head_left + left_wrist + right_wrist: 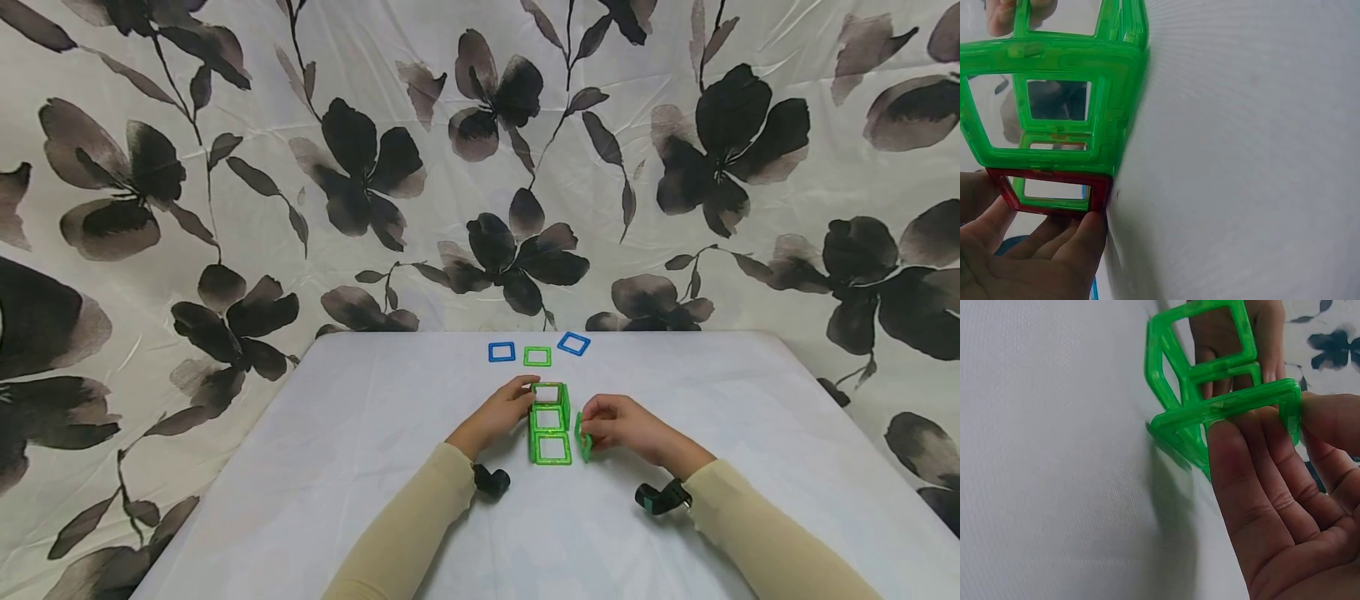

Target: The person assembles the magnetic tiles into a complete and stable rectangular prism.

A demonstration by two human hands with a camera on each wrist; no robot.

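On the white table stands a low structure of green magnetic tiles, its open square frames joined in a row. One red tile shows at its end in the left wrist view. My left hand holds the far left end of the structure, fingertips against the red tile. To the right of the structure, my right hand pinches green magnetic tiles between thumb and fingers. These appear joined at an angle. In the head view they stand slightly apart from the structure.
Beyond the structure lie two blue tiles, one straight and one turned, with a green tile between them. The white table ends at a floral cloth behind.
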